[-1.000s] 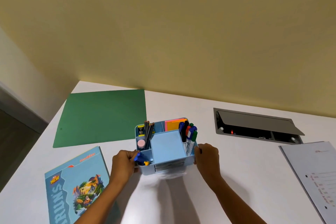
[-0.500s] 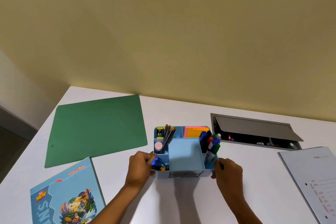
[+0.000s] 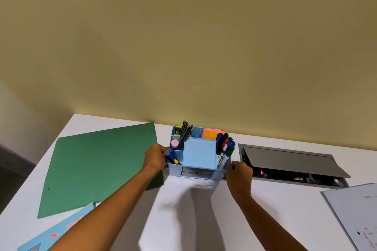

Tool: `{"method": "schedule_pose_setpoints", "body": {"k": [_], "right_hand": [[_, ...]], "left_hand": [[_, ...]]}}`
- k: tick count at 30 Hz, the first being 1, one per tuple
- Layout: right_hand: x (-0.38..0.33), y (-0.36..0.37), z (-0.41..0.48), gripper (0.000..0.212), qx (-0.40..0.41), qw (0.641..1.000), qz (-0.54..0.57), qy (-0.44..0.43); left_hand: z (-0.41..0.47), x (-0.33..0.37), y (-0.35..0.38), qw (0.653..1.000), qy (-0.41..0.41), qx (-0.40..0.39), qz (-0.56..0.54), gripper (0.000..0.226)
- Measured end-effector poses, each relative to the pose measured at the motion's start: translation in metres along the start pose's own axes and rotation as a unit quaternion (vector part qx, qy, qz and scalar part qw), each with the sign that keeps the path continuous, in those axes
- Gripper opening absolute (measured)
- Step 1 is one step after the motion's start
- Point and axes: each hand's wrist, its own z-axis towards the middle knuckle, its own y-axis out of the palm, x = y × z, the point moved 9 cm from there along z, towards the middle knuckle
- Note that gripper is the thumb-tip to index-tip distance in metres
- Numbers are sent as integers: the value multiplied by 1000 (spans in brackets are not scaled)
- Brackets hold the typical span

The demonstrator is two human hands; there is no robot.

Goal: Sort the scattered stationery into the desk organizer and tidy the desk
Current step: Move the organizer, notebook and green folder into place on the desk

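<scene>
The light blue desk organizer (image 3: 199, 173) stands near the back wall on the white desk (image 3: 275, 216). It holds dark pencils (image 3: 185, 133), a pink eraser (image 3: 174, 143), orange and pink sticky notes (image 3: 212, 134), several markers (image 3: 225, 147) and blue pens (image 3: 172, 156). My left hand (image 3: 155, 158) grips its left side. My right hand (image 3: 238, 173) grips its right front corner.
A green folder (image 3: 98, 165) lies left of the organizer, partly under my left forearm. A blue illustrated book (image 3: 61, 234) sits at the front left corner. A grey cable hatch (image 3: 291, 164) with its lid open is recessed to the right. A printed sheet (image 3: 355, 212) lies far right.
Both hands have pushed the organizer away from me, toward the back wall, keeping their hold on its sides.
</scene>
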Motion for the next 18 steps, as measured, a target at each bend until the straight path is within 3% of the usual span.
{"method": "schedule_pose_setpoints", "body": {"k": [10, 18], "right_hand": [[-43, 60, 24, 33, 4, 997, -44, -56], [-67, 96, 20, 33, -15, 997, 27, -64]], "left_hand": [[44, -19, -41, 999, -26, 24, -25, 18], [51, -41, -77, 998, -40, 44, -32, 28]]}}
